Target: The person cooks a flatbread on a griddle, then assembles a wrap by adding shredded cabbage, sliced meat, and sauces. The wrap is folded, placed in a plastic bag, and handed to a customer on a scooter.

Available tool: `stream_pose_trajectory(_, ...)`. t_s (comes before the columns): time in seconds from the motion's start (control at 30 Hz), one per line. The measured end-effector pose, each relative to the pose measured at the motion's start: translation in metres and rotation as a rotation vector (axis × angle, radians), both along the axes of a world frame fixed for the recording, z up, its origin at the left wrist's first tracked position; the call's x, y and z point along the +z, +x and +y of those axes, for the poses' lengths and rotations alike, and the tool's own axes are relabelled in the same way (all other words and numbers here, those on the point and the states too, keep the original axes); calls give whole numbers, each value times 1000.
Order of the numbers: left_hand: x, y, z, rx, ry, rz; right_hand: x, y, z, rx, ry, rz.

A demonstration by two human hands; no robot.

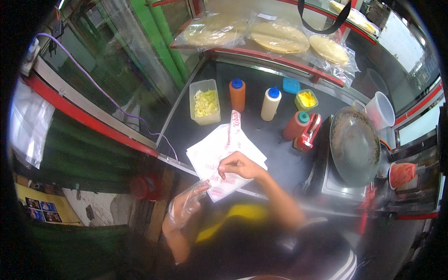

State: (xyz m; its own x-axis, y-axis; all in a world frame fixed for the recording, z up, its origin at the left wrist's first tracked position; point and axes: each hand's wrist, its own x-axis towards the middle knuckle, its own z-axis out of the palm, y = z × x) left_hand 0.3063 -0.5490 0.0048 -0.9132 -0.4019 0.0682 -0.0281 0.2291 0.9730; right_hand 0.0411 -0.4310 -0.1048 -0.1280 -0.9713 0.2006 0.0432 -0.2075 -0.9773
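A clear plastic glove covers my left hand, its fingers stretched out toward the right. My bare right hand is closed in a pinch just beyond those fingertips, where a thin bit of the glove's plastic appears to be caught. Beneath both hands lies a fanned pile of white wrapping papers with red print, at the front edge of the dark counter. One narrow printed paper piece points away from me on top of the pile.
Beyond the papers stand a tub of shredded vegetables, an orange sauce bottle, a cream sauce bottle, a red bottle and a yellow-filled tub. A large pan sits on the stove at right. Bagged flatbreads rest on the shelf.
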Motion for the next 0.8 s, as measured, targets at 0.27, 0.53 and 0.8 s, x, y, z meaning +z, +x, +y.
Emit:
stream_pose_trajectory(0.27,-65,60,-7,697,165,202,84,-105,-13,-17,52,55)
stream_pose_trajectory(0.53,53,68,-37,767,-480,252,193,-314,-58,-1556,-78,114)
stream_pose_trajectory(0.8,355,18,-17,902,-1915,438,183,-37,-25,-906,-542,-246)
